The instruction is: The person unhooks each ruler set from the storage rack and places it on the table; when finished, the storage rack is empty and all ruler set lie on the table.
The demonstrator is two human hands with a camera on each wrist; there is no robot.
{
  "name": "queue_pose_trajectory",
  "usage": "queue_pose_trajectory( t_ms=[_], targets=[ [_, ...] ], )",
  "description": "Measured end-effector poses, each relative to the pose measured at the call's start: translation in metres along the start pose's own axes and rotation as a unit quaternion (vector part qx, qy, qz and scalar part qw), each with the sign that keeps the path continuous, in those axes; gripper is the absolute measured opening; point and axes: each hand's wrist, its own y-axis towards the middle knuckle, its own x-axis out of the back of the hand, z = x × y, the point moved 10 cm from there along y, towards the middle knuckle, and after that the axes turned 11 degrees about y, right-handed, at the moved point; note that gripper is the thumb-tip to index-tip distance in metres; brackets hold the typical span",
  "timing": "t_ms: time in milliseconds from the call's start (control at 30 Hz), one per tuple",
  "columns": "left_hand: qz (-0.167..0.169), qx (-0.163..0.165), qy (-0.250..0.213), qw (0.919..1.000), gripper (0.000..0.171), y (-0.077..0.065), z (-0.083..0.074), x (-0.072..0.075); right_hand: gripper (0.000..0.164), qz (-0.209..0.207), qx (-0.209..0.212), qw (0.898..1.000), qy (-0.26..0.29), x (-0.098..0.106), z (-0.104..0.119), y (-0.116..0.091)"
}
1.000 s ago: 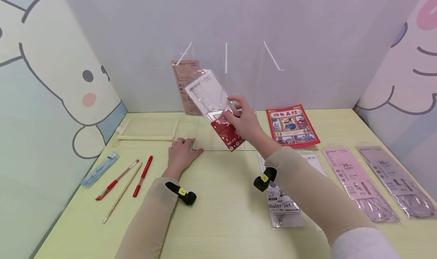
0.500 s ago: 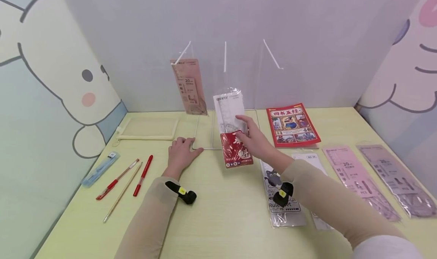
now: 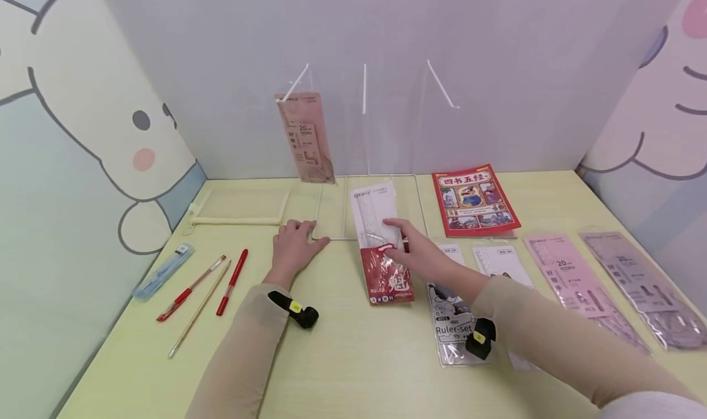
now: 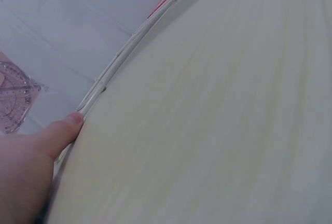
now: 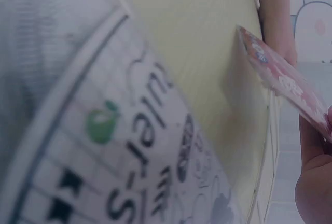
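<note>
My right hand (image 3: 422, 256) pinches a ruler-set pack (image 3: 386, 284), white at the top and red below, between thumb and fingers. The pack stands tilted above the table in front of a white wire display rack (image 3: 338, 239). In the right wrist view the red end of this pack shows edge-on. My left hand (image 3: 293, 250) holds the front left corner of the rack's base; in the left wrist view its thumb (image 4: 67, 124) lies on the wire. A pink ruler-set pack (image 3: 306, 140) hangs from the rack's left hook.
Several ruler-set packs lie at right, including a grey one (image 3: 458, 336) and a pink one (image 3: 563, 278). A red booklet (image 3: 472, 201) lies behind them. At left are a mesh pouch (image 3: 240, 207), a blue packet (image 3: 162, 273), two red pens (image 3: 232, 283) and a pencil (image 3: 199, 308).
My right hand has brought the white-and-red pack down and toward me, away from the hooks, turning it more upright. My left hand has stayed at the rack's corner.
</note>
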Motion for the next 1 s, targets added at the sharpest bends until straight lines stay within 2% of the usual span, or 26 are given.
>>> queue_pose_trajectory(
  t_ms=[133, 267, 433, 633, 767, 867, 1000],
  targets=[
    [-0.001, -0.002, 0.004, 1.0000, 0.066, 0.000, -0.001, 0.000, 0.068, -0.002, 0.005, 0.998, -0.059, 0.000, -0.006, -0.007],
    [-0.002, -0.003, -0.001, 1.0000, 0.066, 0.001, -0.001, 0.000, 0.071, -0.005, 0.022, 0.991, -0.132, 0.000, -0.005, -0.013],
    [0.003, -0.002, -0.003, 1.0000, 0.065, 0.001, 0.000, -0.001, 0.072, 0.010, 0.031, 0.985, -0.171, -0.006, -0.005, -0.021],
    [0.003, 0.001, 0.003, 1.0000, 0.066, 0.001, 0.000, 0.000, 0.073, 0.028, -0.003, 0.974, -0.224, -0.015, -0.011, -0.030],
    [0.001, -0.003, 0.002, 1.0000, 0.066, 0.002, -0.002, 0.002, 0.072, 0.039, -0.026, 0.963, -0.266, -0.020, -0.017, -0.035],
    [0.002, -0.003, 0.000, 1.0000, 0.066, 0.001, -0.002, 0.003, 0.071, 0.050, -0.031, 0.955, -0.289, -0.022, -0.021, -0.036],
    [0.008, -0.001, -0.006, 1.0000, 0.065, -0.001, -0.003, 0.003, 0.069, 0.061, -0.036, 0.951, -0.300, -0.025, -0.025, -0.037]
  ],
)
